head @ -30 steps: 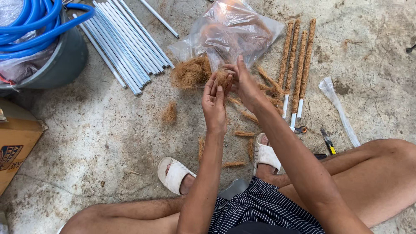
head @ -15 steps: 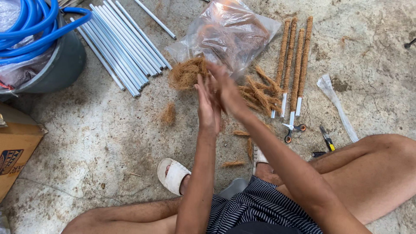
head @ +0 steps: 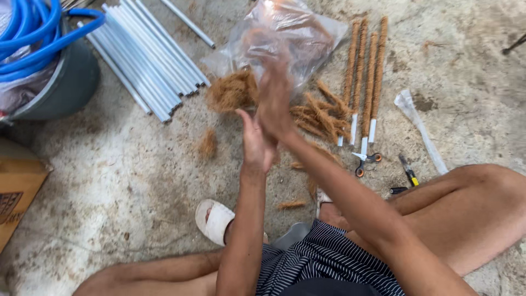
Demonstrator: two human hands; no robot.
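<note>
My left hand and my right hand are pressed palm to palm above the concrete floor, the right one blurred by motion and slid further forward. A strand of brown coconut fibre is between the palms, mostly hidden. Just beyond the hands lies a loose pile of fibre at the mouth of a clear plastic bag. Several short rolled fibre twists lie to the right of the hands.
Fibre-wrapped poles lie at the right, with orange-handled scissors and a yellow cutter below them. White pipes lie at upper left beside a grey bucket holding blue hose. A cardboard box sits far left.
The hands have gone from pinching a fibre tuft at their fingertips to sliding flat against each other, the right hand moving forward over the left.
</note>
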